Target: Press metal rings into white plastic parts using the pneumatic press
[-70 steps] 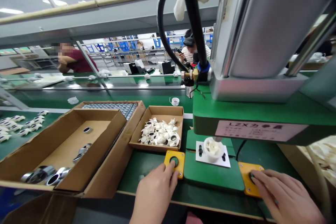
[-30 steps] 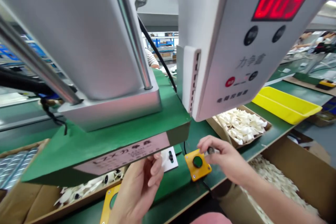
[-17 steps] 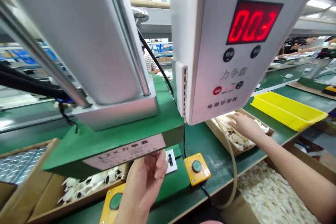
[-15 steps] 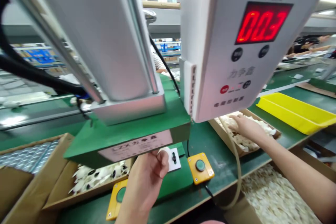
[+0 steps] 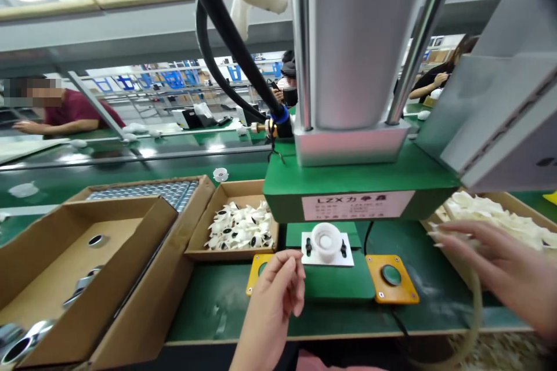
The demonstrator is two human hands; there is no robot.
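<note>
Beneath the press head, a round white plastic ring-shaped part (image 5: 326, 242) sits on a white fixture plate (image 5: 349, 252) with dark slots. My left hand (image 5: 278, 287) is just left of and in front of that plate, fingers curled and thumb against them, with nothing visible in it. Farther right, my right hand (image 5: 491, 264) hovers at the near left edge of a box of white plastic pieces (image 5: 491, 214). It is motion-blurred, its fingers drawn together around small whitish bits that I cannot make out.
The green press head (image 5: 361, 197) overhangs the fixture. Yellow button boxes (image 5: 409, 287) flank it, the left one partly behind my hand. White bladed parts fill a carton (image 5: 230, 254); another carton (image 5: 143, 214) has metal rings. A hose (image 5: 474, 313) hangs at right. Co-workers sit beyond.
My view has swung left. My right hand has come out of the right-hand box towards the press. My left hand has drawn back from the fixture, where the round white part now shows fully.
</note>
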